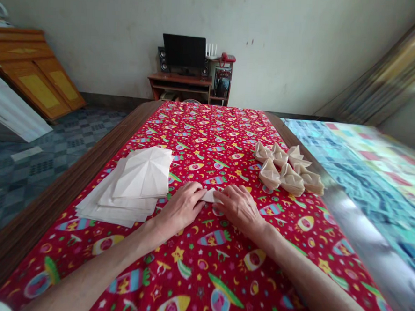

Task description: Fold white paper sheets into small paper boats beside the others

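Observation:
My left hand (181,206) and my right hand (240,207) lie side by side on the red patterned tablecloth (200,267), fingers curled down and pressing on a small folded piece of white paper (211,196) between them. Most of that paper is hidden under my fingers. A stack of white paper sheets (128,193) lies just left of my left hand, the top sheet creased. Several finished folded paper shapes (287,172) sit in a cluster to the right, beyond my right hand.
The table has a brown wooden edge (49,211) on the left. A bed with a colourful checked cover (374,184) adjoins on the right. A small desk with a monitor (184,53) stands at the far wall; wooden cabinets (33,69) stand at left.

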